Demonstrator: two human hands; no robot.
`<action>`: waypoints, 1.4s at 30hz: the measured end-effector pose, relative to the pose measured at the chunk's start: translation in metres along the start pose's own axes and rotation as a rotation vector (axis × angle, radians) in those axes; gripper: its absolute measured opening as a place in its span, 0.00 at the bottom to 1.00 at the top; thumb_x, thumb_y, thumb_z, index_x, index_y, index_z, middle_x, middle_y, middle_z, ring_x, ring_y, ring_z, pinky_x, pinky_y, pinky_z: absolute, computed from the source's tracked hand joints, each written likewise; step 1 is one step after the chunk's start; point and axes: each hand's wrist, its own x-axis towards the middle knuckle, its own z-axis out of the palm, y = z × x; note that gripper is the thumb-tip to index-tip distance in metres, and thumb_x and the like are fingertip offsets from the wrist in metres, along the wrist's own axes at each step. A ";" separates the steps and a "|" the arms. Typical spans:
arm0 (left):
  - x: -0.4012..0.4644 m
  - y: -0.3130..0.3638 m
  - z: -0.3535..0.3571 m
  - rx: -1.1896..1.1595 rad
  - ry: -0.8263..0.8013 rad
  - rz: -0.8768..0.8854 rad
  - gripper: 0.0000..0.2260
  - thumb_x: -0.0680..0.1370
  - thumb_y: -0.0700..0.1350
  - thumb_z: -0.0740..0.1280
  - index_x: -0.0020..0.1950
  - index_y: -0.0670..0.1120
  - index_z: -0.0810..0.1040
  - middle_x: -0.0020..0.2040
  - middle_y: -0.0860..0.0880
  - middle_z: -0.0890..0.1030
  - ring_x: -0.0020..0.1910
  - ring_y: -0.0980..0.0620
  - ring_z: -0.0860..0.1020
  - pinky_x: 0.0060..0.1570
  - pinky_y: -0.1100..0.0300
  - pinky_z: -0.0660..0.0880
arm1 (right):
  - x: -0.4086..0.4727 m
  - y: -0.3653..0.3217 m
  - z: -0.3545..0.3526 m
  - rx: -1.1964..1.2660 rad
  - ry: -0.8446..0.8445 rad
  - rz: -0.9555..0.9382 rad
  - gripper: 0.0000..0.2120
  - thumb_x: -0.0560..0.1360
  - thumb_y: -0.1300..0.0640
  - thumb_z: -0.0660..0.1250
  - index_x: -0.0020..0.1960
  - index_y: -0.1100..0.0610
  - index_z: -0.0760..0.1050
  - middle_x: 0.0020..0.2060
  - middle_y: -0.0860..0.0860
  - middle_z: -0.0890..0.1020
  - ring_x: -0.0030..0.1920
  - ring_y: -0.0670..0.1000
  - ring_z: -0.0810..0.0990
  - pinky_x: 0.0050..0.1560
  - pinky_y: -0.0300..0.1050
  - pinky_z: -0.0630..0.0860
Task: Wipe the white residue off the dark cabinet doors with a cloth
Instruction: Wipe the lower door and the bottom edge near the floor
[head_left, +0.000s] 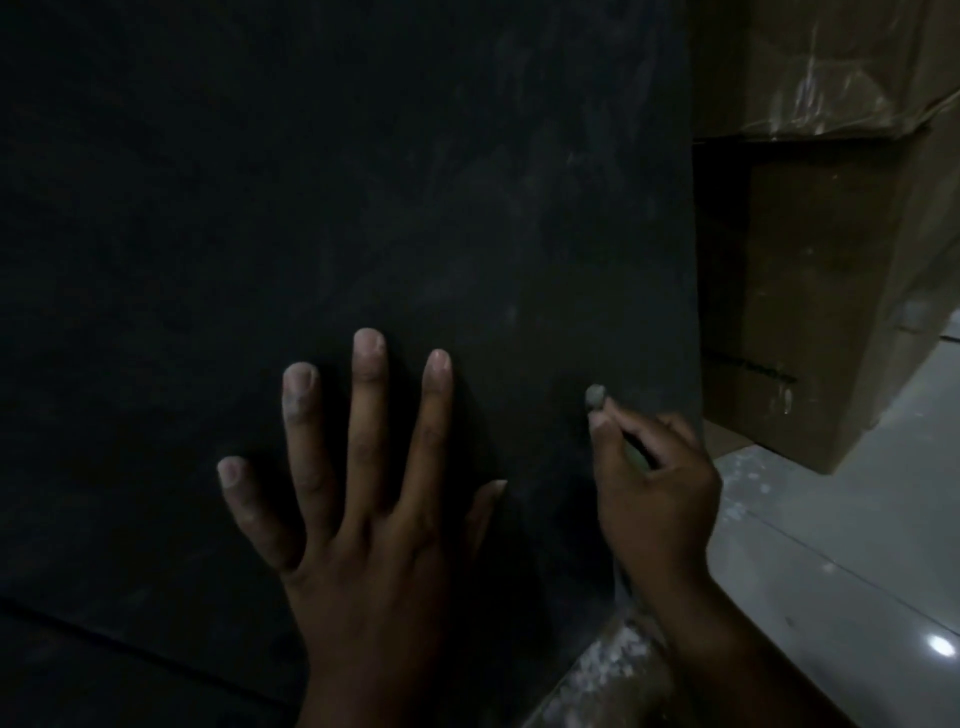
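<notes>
A dark cabinet door (311, 208) fills most of the head view, with faint whitish smears (519, 130) toward its upper right. My left hand (363, 509) lies flat on the door with its fingers spread and straight. My right hand (654, 483) is near the door's right edge, fingers curled, pinching a small greyish wad (596, 397) that looks like a bit of cloth pressed to the surface. Most of that wad is hidden inside the hand.
Brown cardboard boxes (810, 312) wrapped partly in plastic stand right behind the door's right edge. A pale tiled floor (857, 545) shows at the lower right, with white flecks of debris (613, 660) along the cabinet's base.
</notes>
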 end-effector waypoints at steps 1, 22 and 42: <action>0.003 0.005 -0.011 -0.028 -0.034 0.009 0.40 0.74 0.75 0.60 0.83 0.59 0.62 0.85 0.48 0.57 0.84 0.40 0.52 0.78 0.36 0.37 | 0.006 -0.002 0.001 0.014 0.026 0.039 0.07 0.77 0.64 0.74 0.54 0.61 0.86 0.44 0.55 0.82 0.43 0.33 0.79 0.45 0.22 0.69; -0.016 -0.004 -0.032 0.075 -0.025 0.035 0.37 0.78 0.71 0.63 0.84 0.59 0.60 0.85 0.49 0.55 0.85 0.43 0.49 0.78 0.38 0.36 | 0.009 -0.072 0.030 0.135 0.053 -0.206 0.06 0.77 0.62 0.75 0.54 0.59 0.86 0.42 0.51 0.78 0.43 0.36 0.78 0.43 0.23 0.69; -0.022 -0.033 -0.047 0.099 0.019 -0.061 0.41 0.77 0.73 0.61 0.84 0.54 0.59 0.85 0.47 0.54 0.85 0.43 0.50 0.79 0.40 0.39 | -0.073 -0.064 0.028 0.128 -0.129 -0.436 0.05 0.75 0.64 0.76 0.50 0.60 0.87 0.37 0.51 0.78 0.35 0.48 0.79 0.38 0.40 0.75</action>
